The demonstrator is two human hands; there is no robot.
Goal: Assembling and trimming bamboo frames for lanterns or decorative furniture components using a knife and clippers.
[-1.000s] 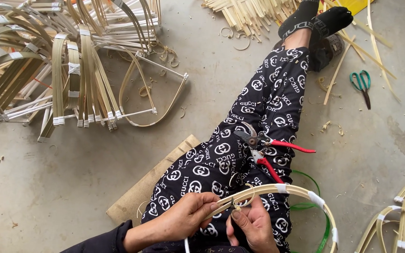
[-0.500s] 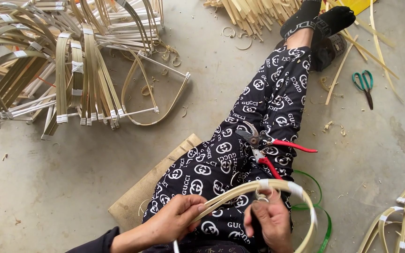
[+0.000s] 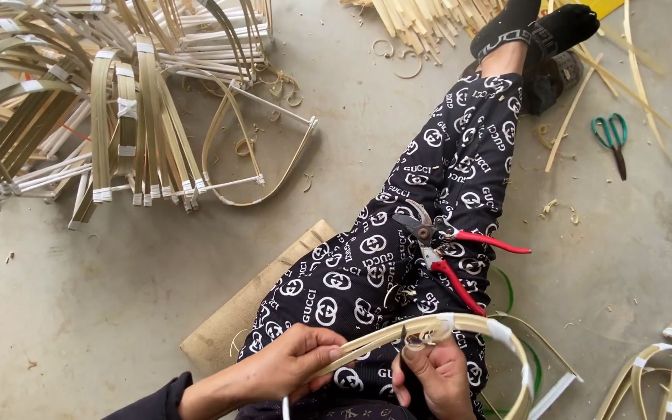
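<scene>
Lower frame: left hand [image 3: 301,362] grips the bent bamboo hoop [image 3: 460,327]; right hand [image 3: 429,373], pinching it, has slid back left since earlier.

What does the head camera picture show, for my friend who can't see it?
A person sitting on a concrete floor bends a curved bamboo strip in both hands, the left hand gripping it and the right hand pinching it. Red-handled pruning shears lie on their patterned trousers. Bent bamboo frames are piled nearby, and green scissors lie on the floor.

You grip a pale, smooth bamboo hoop [image 3: 460,323]; the pruners [image 3: 449,249] show dull metal blades, glossy red handles, above matt concrete floor [image 3: 118,295].
</scene>
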